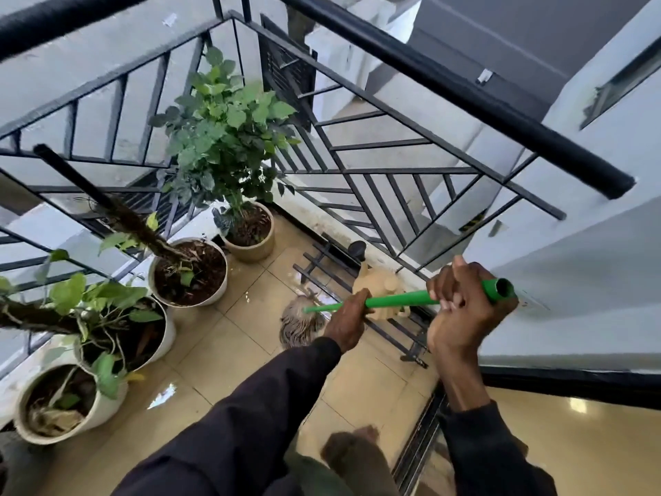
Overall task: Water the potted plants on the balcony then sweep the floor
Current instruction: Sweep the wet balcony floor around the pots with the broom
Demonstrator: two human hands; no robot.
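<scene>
Both my hands hold a green mop handle [397, 300] that slants down to the left. My right hand [461, 309] grips it near the open top end. My left hand [348, 318] grips it lower down. The striped mop head [302, 323] lies on the wet beige floor tiles [229, 338] just left of my left hand. Several potted plants line the balcony's left side: a leafy bush in a tan pot [250, 241] in the corner, and three white pots [189, 272] [157, 331] [64, 406] with vines.
Black metal railing [375, 173] encloses the balcony on the left and far sides. A black metal rack [357, 298] with a tan object on it lies on the floor by the right wall [572, 298]. A sliding-door track [418, 449] runs at lower right. My foot [357, 449] shows below.
</scene>
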